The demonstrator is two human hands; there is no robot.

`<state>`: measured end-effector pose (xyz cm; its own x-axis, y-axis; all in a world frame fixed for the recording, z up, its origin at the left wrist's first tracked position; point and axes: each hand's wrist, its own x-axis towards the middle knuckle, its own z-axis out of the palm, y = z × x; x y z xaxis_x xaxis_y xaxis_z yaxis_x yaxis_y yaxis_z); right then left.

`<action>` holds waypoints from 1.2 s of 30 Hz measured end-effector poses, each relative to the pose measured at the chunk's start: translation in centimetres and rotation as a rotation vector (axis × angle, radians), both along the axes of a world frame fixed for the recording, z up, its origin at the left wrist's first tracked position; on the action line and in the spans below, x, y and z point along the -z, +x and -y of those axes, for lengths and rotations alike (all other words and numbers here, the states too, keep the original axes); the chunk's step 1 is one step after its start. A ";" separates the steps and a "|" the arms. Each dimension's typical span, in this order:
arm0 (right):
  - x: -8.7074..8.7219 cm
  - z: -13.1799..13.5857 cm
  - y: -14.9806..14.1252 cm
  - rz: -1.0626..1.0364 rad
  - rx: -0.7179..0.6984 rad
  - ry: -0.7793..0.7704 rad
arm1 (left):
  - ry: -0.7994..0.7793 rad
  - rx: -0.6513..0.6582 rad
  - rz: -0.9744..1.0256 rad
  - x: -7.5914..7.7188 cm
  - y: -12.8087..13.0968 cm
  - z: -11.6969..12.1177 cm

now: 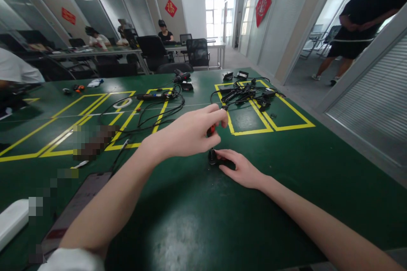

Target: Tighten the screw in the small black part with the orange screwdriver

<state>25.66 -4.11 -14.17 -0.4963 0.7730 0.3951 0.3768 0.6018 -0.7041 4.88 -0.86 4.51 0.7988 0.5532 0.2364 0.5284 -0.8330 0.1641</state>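
Observation:
My left hand (190, 133) is closed around what looks like a small screwdriver (211, 130) with a red and black handle, mostly hidden by the fingers. The tool stands roughly upright, its lower end over a small round black part (212, 157) on the green table. Against that part's right side, my right hand (243, 169) pinches it between thumb and fingers. Whether the tip touches the part I cannot tell.
Beyond my hands, a pile of black cables and parts (244, 93) lies within yellow tape outlines (254, 131). A corded black tool (155, 96), a white ring (122, 103) and a phone (76, 207) are on the left. Other people sit or stand farther off.

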 end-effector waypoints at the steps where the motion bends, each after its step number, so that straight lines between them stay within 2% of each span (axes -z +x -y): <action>1: 0.0 0.0 0.0 0.005 0.002 0.014 | 0.009 0.030 -0.007 0.1 0.1 -0.1; 5: 0.0 0.2 -0.1 0.045 0.006 0.061 | 0.085 0.123 -0.034 0.4 0.0 -0.8; 10: 0.0 0.3 -0.2 0.084 0.006 0.113 | 0.168 0.299 -0.063 -0.1 -1.0 -1.4; 14: -0.1 0.5 -0.1 0.105 0.019 0.114 | 0.120 0.376 -0.055 0.0 -1.9 -1.5; 21: -0.2 0.6 0.0 0.095 0.007 0.084 | 0.021 0.329 0.086 0.8 -3.4 -2.7; 29: -0.3 0.7 0.3 0.093 -0.002 0.042 | -0.111 0.270 0.115 1.1 -4.3 -3.0; 36: -0.3 0.7 0.4 0.095 -0.007 0.036 | -0.124 0.298 0.116 1.0 -4.6 -2.9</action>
<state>26.02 -4.81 -13.90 -0.5381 0.7556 0.3735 0.4367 0.6289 -0.6433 0.26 2.06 3.49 0.9014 0.3295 0.2809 0.2363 -0.9180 0.3185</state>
